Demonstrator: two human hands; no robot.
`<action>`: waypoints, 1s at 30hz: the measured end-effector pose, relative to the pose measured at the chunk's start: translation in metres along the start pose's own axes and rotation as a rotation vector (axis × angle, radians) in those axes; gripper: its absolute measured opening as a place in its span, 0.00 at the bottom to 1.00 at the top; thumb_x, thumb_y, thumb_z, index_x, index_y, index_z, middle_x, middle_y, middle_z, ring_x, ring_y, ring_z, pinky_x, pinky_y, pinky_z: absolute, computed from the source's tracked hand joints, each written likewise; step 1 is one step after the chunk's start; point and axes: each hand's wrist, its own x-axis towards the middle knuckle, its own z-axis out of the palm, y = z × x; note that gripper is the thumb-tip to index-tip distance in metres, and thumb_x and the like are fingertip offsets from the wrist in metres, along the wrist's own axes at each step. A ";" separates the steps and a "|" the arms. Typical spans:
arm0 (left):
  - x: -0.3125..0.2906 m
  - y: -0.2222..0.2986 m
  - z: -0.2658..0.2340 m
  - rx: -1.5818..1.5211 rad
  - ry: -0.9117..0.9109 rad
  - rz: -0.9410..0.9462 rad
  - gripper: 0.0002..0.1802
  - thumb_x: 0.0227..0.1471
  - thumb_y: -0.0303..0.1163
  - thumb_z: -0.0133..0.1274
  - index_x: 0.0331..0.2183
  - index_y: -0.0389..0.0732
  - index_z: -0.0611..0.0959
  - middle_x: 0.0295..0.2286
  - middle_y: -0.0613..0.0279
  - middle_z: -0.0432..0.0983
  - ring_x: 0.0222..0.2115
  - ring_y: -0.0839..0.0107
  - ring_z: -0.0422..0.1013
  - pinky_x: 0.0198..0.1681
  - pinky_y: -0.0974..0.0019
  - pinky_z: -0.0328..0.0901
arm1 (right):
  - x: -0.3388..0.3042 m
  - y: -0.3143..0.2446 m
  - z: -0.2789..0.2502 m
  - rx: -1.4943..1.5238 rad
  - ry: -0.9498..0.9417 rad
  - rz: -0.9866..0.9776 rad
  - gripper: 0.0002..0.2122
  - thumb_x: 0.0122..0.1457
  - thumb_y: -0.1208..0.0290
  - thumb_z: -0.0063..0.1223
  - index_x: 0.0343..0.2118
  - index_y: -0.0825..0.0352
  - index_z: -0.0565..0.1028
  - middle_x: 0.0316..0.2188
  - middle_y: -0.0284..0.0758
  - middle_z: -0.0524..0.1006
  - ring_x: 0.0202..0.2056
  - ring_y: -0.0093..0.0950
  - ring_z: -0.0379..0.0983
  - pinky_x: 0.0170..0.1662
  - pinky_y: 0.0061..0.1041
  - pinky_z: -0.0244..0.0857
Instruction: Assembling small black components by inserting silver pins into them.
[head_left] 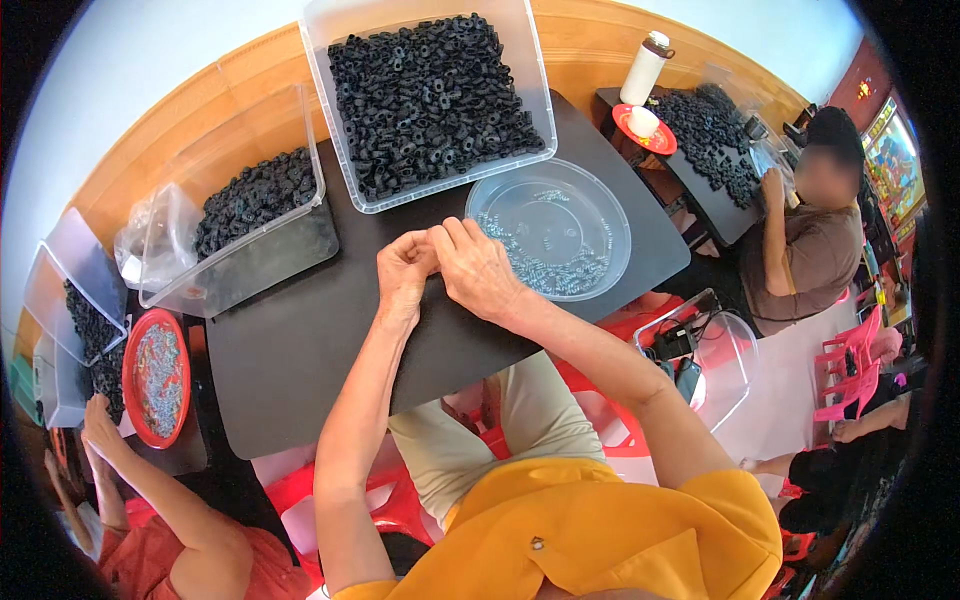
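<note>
My left hand [404, 268] and my right hand [474, 268] meet over the dark table [300, 345], fingertips pinched together. Whatever is between them is hidden by the fingers. Just right of my right hand lies a round clear plastic dish [618, 215] holding many small silvery metal pieces [575, 275], which look like springs or screws. Beyond my hands stands a large clear bin [372, 205] heaped with small black plastic parts [430, 105]. Farther left, a second clear bin [180, 290] lies tilted, with more black parts [255, 200] in it.
A red tray of silvery pieces [180, 375] sits at left, near a co-worker's hand [100, 425]. At right, another person [805, 240] works at a table with black parts [705, 135], a white bottle [647, 68] and a red plate [660, 147]. A clear box [735, 400] holds a black adapter.
</note>
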 end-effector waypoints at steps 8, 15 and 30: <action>0.009 -0.005 -0.006 0.606 0.077 0.216 0.06 0.40 0.21 0.53 0.17 0.36 0.73 0.15 0.76 0.64 0.19 0.87 0.56 0.20 0.77 0.54 | 0.000 -0.007 0.000 -0.018 -0.046 0.017 0.14 0.40 0.80 0.49 0.33 0.66 0.64 0.26 0.34 0.65 0.30 0.32 0.65 0.27 0.29 0.66; 0.004 0.008 -0.002 0.292 0.085 0.092 0.07 0.41 0.25 0.59 0.27 0.32 0.80 0.20 0.69 0.73 0.20 0.84 0.65 0.23 0.79 0.60 | 0.007 -0.003 0.001 -0.046 0.067 0.037 0.13 0.41 0.75 0.52 0.31 0.67 0.66 0.27 0.36 0.66 0.32 0.33 0.65 0.29 0.30 0.66; 0.000 0.010 -0.001 0.105 -0.039 -0.026 0.09 0.41 0.26 0.60 0.28 0.32 0.80 0.23 0.62 0.76 0.22 0.81 0.70 0.28 0.78 0.64 | 0.020 0.021 -0.019 -0.331 -0.334 -0.229 0.13 0.45 0.60 0.55 0.23 0.66 0.69 0.20 0.35 0.70 0.25 0.30 0.71 0.21 0.27 0.66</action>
